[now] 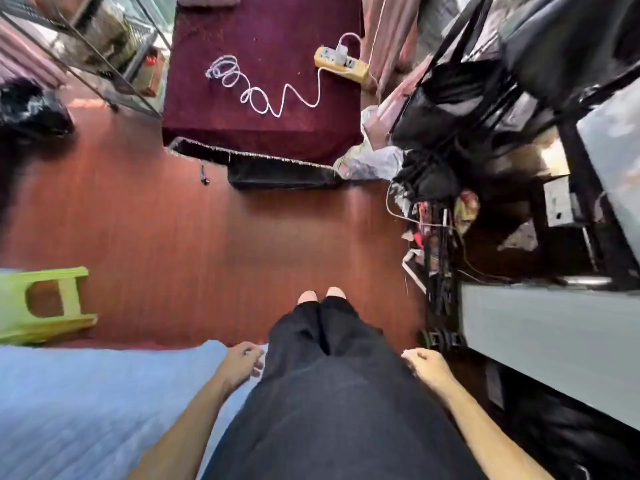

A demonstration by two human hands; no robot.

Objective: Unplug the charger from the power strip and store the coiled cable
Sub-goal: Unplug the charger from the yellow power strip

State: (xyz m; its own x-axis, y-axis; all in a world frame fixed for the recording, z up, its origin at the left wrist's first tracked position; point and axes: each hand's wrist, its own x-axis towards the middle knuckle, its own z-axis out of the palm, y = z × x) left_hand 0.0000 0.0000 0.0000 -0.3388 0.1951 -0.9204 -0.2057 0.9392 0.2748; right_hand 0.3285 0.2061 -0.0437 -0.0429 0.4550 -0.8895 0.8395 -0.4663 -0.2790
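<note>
Standing well back, nothing started: left hand and right hand hang at the sides, fingers loosely curled, holding nothing. Charger sits plugged into the strip on the rug, cable trailing in loose loops, far from both hands, likely awaiting approach.
</note>
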